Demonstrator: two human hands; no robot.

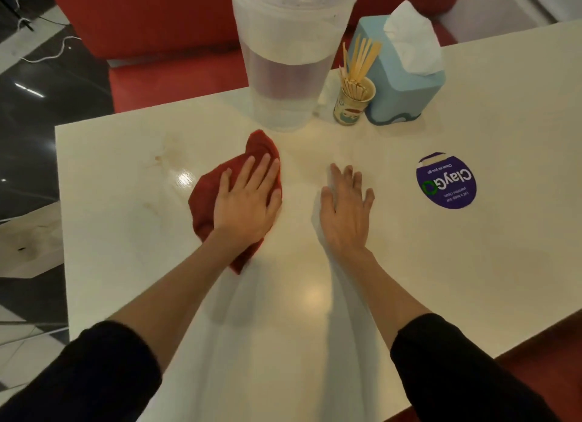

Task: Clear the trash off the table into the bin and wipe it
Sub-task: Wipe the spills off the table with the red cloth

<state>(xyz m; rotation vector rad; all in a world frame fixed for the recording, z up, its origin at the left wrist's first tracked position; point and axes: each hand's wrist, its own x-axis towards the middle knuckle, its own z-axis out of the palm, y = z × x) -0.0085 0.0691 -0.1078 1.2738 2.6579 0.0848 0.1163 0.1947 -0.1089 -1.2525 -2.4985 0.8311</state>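
Cloth [204, 198], red and bunched, lies on the white table [472, 280] left of centre, under the left hand [245, 201], which presses flat on it with fingers straight. Red folds show beyond the fingertips and to the left of the palm. The right hand [345, 210] rests flat on the bare table just to the right, fingers spread, holding nothing. On the far side stands a translucent bin [289, 59] with a white liner; its contents cannot be made out. Right of it a small paper cup [351, 106] holds wooden sticks [359, 62], and a blue tissue box [400, 87] has a white tissue [412, 37] sticking out.
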